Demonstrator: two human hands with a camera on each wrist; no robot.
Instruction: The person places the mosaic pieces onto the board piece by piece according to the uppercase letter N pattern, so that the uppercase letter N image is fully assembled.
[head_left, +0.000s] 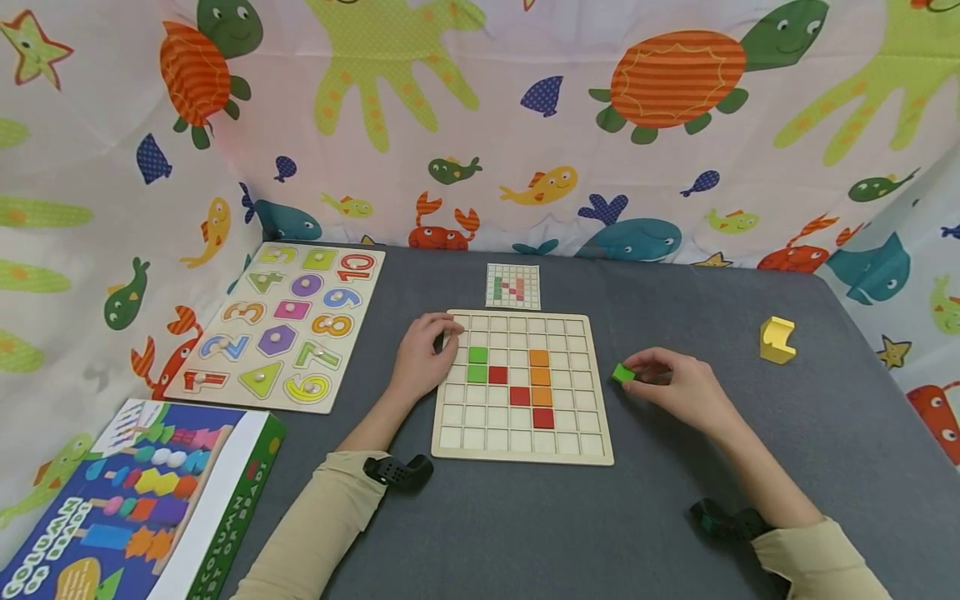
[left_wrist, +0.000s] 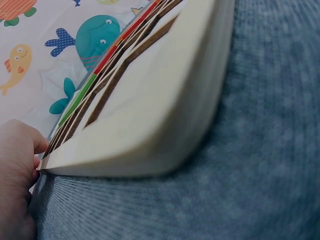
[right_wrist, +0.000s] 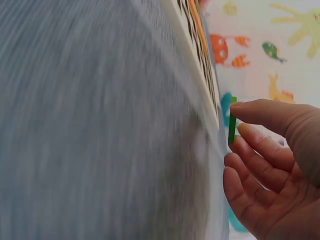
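A pale wooden grid board (head_left: pixel 525 451) lies on the dark cloth, with two green tiles (head_left: pixel 477 355), three red tiles (head_left: pixel 498 375) and three orange tiles (head_left: pixel 538 358) in its cells. My left hand (head_left: pixel 423 356) holds the board's left edge near the upper corner; the left wrist view shows thumb and fingertip at the rim. To the right of the board, my right hand (head_left: pixel 678 387) pinches a small green square tile (head_left: pixel 622 373) between thumb and fingers. The right wrist view shows this tile (right_wrist: pixel 232 120) edge-on, apart from the board.
Behind the board lies a small printed pattern card (head_left: pixel 513 287). A number-and-shape puzzle board (head_left: pixel 281 325) and a bead game box (head_left: pixel 142 500) occupy the left side. A yellow notched block (head_left: pixel 777 340) stands at the far right. A sea-animal curtain (head_left: pixel 495 125) hangs behind the table.
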